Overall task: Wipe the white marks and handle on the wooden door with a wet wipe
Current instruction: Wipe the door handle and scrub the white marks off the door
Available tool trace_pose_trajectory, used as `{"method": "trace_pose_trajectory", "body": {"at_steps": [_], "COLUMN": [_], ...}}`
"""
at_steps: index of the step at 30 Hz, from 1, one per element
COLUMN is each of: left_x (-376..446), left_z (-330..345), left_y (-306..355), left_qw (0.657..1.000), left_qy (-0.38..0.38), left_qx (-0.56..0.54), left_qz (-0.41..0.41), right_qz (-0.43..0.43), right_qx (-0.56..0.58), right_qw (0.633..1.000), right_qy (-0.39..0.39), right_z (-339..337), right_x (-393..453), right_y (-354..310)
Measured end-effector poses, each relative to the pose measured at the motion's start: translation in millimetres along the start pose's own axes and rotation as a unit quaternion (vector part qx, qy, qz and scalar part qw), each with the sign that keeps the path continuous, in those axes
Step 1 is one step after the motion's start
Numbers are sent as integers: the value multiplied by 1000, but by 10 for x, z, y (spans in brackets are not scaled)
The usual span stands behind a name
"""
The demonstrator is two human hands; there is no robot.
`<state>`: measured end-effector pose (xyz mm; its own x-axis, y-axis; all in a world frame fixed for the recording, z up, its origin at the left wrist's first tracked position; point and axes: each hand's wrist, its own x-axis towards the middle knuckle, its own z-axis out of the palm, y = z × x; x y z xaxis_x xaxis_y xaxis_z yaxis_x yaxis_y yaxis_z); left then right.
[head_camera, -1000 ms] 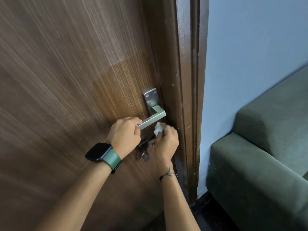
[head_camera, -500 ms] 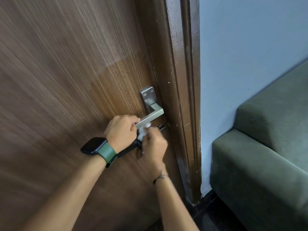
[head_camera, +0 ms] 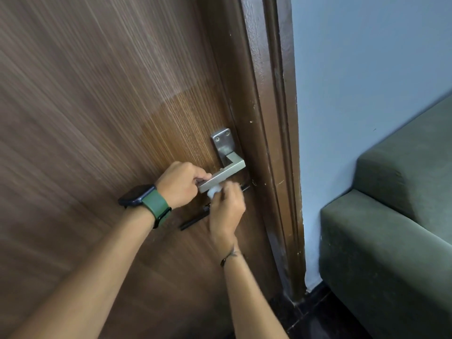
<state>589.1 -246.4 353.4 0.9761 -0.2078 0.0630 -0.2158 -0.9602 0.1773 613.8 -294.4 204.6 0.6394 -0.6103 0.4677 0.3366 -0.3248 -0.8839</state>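
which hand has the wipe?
The right hand, with the thin wrist band, holds the wet wipe under the handle. The left hand, wearing the watch, grips the lever's end.

The scene is dim and evenly lit, with soft, cool light and no hard shadows. A pale sheen lies across the wooden door [head_camera: 102,99] in a broad band from upper left towards the middle, ending at a slanting edge above the handle [head_camera: 221,178], below which the grain looks warmer and sharper. The brushed metal handle catches a dull highlight along its upper face. The right hand [head_camera: 226,209] is smeared by motion blur (its fingers and the white wipe [head_camera: 214,190] melt together), while the left hand [head_camera: 179,184] is crisper. Grain streaks softly at the left edge, and the door frame [head_camera: 266,143] bows with wide-angle distortion. The floor [head_camera: 315,316] is nearly black.
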Motion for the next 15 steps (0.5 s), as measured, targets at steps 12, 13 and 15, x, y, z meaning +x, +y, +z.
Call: {"method": "trace_pose_trajectory", "body": {"at_steps": [12, 13, 15], "left_x": [-105, -106, -120], "left_z": [273, 296, 331], "left_y": [4, 2, -8], "left_qw": [996, 995, 994], "left_qy": [91, 95, 103], "left_qx": [14, 20, 21], "left_qz": [3, -1, -3], "right_qz": [187, 167, 113], "right_qx": [219, 228, 229], "right_qw": [957, 959, 966], "right_qy": [45, 19, -44], "right_z": [178, 191, 140], "right_x": [196, 156, 12], "right_y": [-67, -117, -110]}}
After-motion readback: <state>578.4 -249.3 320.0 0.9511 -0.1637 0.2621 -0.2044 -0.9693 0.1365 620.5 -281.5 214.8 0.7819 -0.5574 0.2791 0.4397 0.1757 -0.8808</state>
